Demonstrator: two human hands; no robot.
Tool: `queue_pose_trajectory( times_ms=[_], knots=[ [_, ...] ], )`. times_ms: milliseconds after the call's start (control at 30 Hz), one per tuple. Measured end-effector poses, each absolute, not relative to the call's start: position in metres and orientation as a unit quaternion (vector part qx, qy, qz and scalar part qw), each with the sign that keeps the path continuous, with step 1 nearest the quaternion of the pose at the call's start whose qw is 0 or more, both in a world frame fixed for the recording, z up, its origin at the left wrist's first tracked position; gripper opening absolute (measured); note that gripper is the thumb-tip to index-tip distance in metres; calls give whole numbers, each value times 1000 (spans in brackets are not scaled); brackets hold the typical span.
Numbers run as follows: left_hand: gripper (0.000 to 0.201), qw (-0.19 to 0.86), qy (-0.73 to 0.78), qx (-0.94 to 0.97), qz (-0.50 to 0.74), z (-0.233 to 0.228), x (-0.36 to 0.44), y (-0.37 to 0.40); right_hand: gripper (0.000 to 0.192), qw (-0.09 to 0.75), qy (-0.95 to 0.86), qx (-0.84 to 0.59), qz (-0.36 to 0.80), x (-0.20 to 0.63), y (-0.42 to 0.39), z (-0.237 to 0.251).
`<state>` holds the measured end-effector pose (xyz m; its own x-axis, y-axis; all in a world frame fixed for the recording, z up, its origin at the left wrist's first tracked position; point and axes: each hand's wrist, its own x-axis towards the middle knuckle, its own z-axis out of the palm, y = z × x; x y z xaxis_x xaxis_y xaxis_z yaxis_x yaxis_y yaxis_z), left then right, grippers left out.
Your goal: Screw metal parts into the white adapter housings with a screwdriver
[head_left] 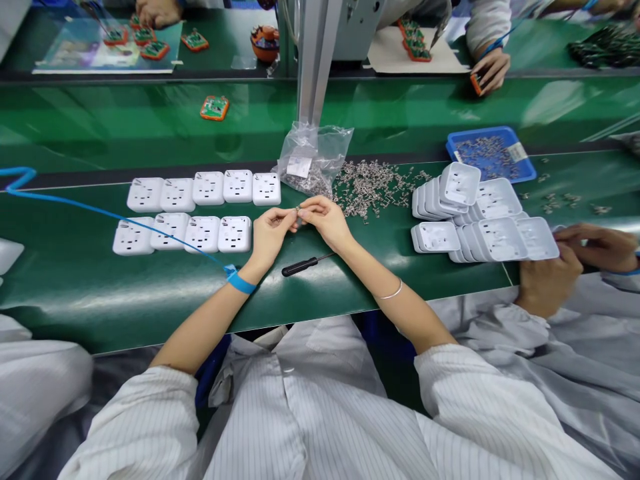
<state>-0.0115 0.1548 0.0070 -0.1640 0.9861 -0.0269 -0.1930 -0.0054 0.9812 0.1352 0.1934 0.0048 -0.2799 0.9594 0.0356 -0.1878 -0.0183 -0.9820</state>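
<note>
Both hands meet over the green bench mat [350,280]. The left hand [269,235] and right hand [326,219] pinch between their fingertips a small silver metal part [297,211], lifted clear of the mat, evidently so it can be turned or separated. Just beyond the right hand lies a loose heap of silver metal contacts [373,188] beside a crumpled clear plastic bag [315,157], within easy reach. Left of the left hand, two rows of white plastic socket faceplates [200,213] lie face up. A black-handled screwdriver [303,266] rests just below the wrists. A neighbour's hands [550,283] touch stacked white plastic back covers [480,220] to the right.
</note>
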Motion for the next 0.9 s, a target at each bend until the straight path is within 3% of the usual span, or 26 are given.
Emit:
queue_pose_trajectory(
  times_ms=[167, 267, 467, 700, 900],
  knots=[
    [19, 448, 512, 474, 559, 7, -15, 153, 28, 481, -573, -389, 537, 137, 188, 10],
    [19, 444, 506, 493, 551, 8, -16, 152, 29, 493, -574, -390, 525, 136, 190, 7],
    [21, 512, 496, 437, 548, 11, -18, 160, 52, 482, -495, -367, 623, 137, 204, -4],
    [19, 618, 430, 332, 568, 12, -17, 162, 35, 482, -605, -347, 530, 141, 193, 11],
    [19, 627, 422, 324, 569, 17, -14, 159, 35, 453, -599, -337, 567, 139, 189, 13]
  ],
)
